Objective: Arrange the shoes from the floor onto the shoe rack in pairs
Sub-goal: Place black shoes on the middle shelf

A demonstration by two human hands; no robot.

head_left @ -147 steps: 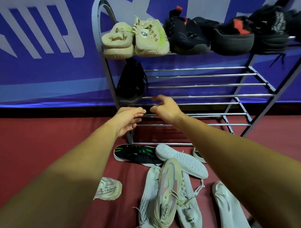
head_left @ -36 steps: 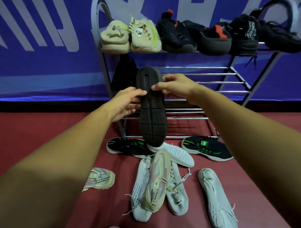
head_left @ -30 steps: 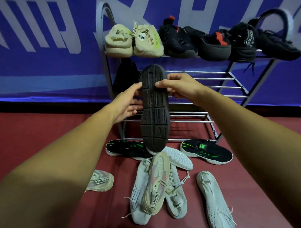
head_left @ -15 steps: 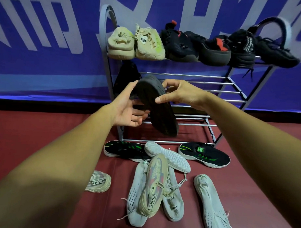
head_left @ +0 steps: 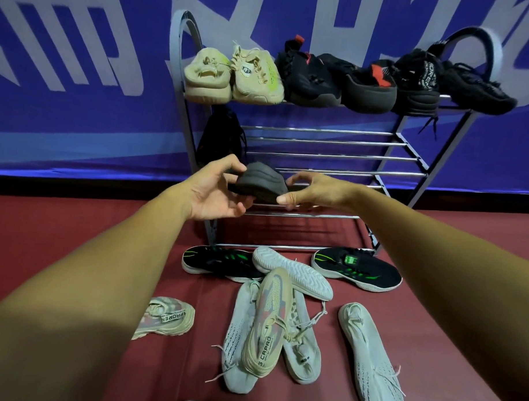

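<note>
1. Hands meet in front of the shoe rack [head_left: 319,141] with a dark shoe [head_left: 262,182] held between them. It is seen end-on, so its shape is hard to read.
2. The left hand [head_left: 215,195] lies palm up at the shoe's left end, thumb over the top and fingers curled underneath, gripping it.
3. The right hand [head_left: 311,191] pinches the shoe's right edge between thumb and fingertips, with the back of the hand toward the camera.
4. The dark shoe sits level with the front rails of the middle shelf, just right of a black shoe [head_left: 220,135] standing at that shelf's left end. It may be resting on the rails, but the hands hide any contact.
5. The top shelf carries, from left to right, a beige pair [head_left: 257,77], a black-and-red pair [head_left: 309,79] and a black pair [head_left: 417,79].
6. On the red floor [head_left: 76,223] below the hands, a black-and-green shoe [head_left: 222,263] and a second black-and-green shoe [head_left: 357,268] lie apart, with a white shoe [head_left: 290,276] sole-up between them.
7. Nearer the camera, a beige-and-pink shoe [head_left: 268,323] lies across two pale grey shoes [head_left: 234,334]. A third grey shoe [head_left: 371,363] lies to their right, and a small beige shoe [head_left: 166,317] sits to the left beside the left forearm.
</note>
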